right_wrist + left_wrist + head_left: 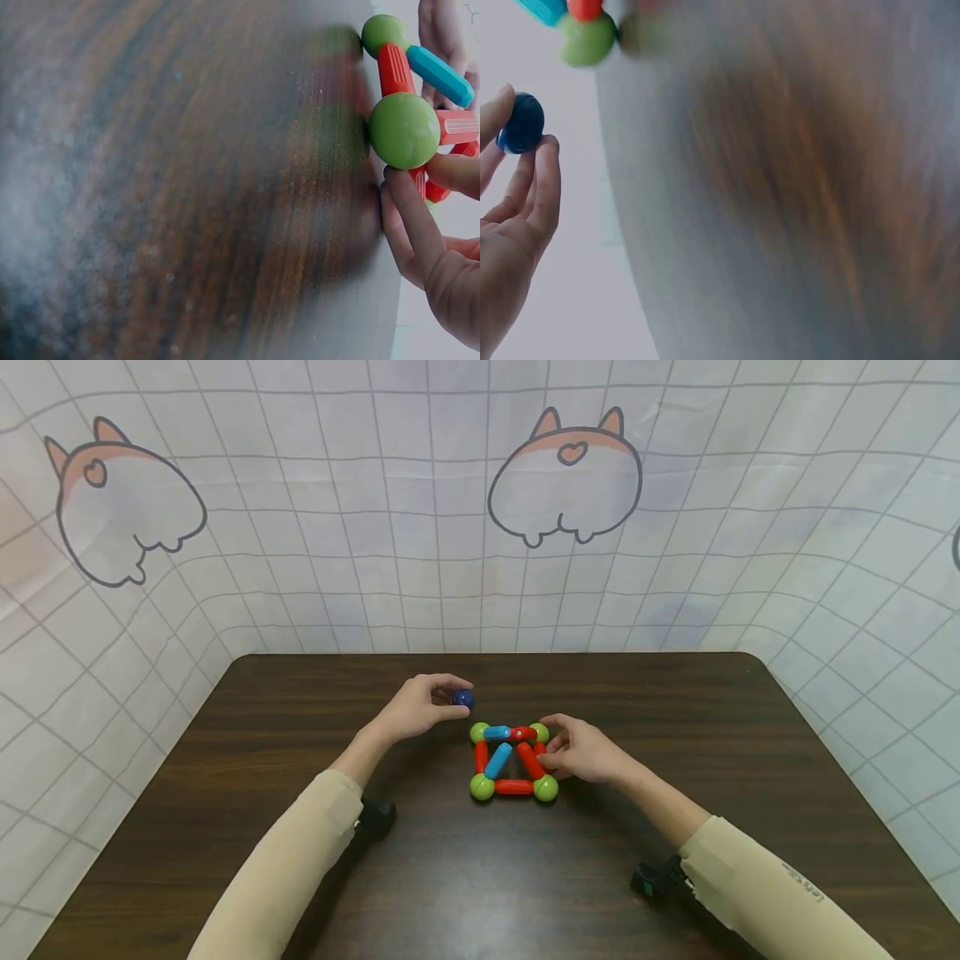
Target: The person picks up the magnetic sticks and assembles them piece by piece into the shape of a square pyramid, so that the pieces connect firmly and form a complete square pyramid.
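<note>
My left hand [415, 707] pinches a dark blue ball [463, 698] between thumb and fingers, just beyond the back left corner of a rod-and-ball frame. The ball [523, 124] also shows at the fingertips in the left wrist view. Green balls [482, 787] sit at the frame's corners, joined along the front by a red rod [514, 787]. A blue rod [498, 761] and a red rod [530, 761] slant from the front balls, their free ends apart. My right hand [588, 752] grips the frame's right side, thumb and fingers around a red rod [418, 180] beside a green ball [405, 130].
The frame stands on a dark wood-grain table [480, 877] with rounded back corners. Behind the table hangs a white grid-patterned cloth [420, 568] with cartoon animal prints. Black wrist devices [654, 878] sit below the beige sleeves [757, 877].
</note>
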`<state>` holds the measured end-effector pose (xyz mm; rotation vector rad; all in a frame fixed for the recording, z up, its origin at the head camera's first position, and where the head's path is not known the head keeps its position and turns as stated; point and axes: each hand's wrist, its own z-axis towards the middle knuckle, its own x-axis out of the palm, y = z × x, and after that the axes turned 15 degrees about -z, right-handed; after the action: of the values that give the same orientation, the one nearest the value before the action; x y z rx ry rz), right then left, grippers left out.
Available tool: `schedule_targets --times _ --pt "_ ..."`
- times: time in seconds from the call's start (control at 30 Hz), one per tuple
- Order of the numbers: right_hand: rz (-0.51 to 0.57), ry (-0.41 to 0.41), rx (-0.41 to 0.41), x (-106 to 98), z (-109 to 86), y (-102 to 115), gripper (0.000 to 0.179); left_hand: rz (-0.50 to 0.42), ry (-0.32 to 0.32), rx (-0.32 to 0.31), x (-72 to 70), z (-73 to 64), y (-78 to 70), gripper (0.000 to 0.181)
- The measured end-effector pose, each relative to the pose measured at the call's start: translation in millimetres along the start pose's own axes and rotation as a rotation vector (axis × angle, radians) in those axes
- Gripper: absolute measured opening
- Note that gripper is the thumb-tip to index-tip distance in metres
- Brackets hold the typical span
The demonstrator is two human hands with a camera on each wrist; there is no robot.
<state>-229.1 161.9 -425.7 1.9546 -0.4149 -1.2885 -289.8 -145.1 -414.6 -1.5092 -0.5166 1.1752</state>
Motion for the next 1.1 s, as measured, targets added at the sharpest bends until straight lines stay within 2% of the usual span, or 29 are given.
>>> schedule_targets --times 0.2,0.47,0.63,0.83,0.97,1.1 --pt "0.008 -0.005 0.003 1 1.4 -1 0.062 -0.128 0.008 0.071 14.4 -10.7 -18.1 0.038" --pt "0.012 0.006 0.005 0 0.3 0 0.062 -0.204 0.086 0.105 34.9 -17.4 -31.0 0.04" --pt "0.01 0.003 0.0 -1 0.7 -1 0.062 -0.172 0.106 0.148 45.4 -17.3 -37.7 0.039" --pt "0.02 0.004 -0.01 -1 1.6 -3 0.063 -0.081 0.142 0.208 55.4 -14.3 -41.7 0.038" --pt "0.033 0.013 -0.016 0 1.7 -4 0.063 -0.019 0.151 0.203 59.0 -14.2 -41.4 0.037" --pt "0.035 0.015 -0.018 0 2.1 -5 0.064 -0.004 0.154 0.2 60.4 -14.1 -40.9 0.036"
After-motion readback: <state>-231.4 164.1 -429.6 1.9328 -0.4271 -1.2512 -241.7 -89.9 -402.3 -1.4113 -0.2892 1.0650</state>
